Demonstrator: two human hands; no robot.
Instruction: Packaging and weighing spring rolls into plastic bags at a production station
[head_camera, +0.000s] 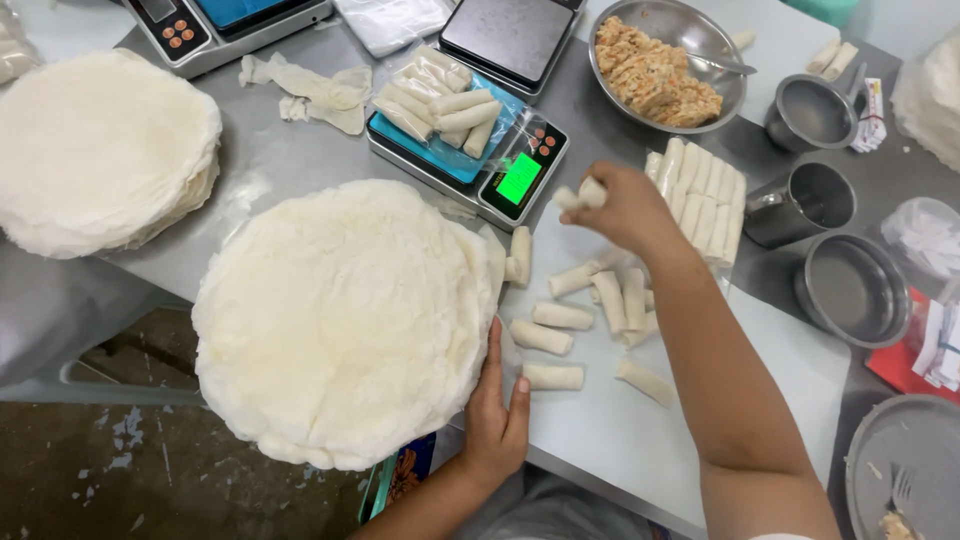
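My right hand (628, 208) is raised over the metal table (640, 440), and its fingers are pressed together around one small white roll (582, 194), which I pinch near one end. The roll lies almost level in my grip, its long axis running left and right, and the free end points to the left, toward the kitchen scale (470, 140) with the green display. On the blue tray of this scale some rolls (435, 100) are already lying in a small heap. The scale stands just beside my right hand, to the left and a little farther from me, so this hand is clearly the nearer one to it. My left hand (495, 415) is low and close to my body; its fingers are stretched out flat and together, resting on the right edge of the big round stack of thin wrappers (340, 320), and it holds nothing. Below my right hand more loose rolls (570, 330) lie scattered on the table in different directions, and behind it a neat row of rolls (700, 200) lies side by side. Farther away is a metal bowl (668, 62) with orange filling (a spoon seems to lie in it), and a second stack of wrappers (100, 150) sits at the far left.
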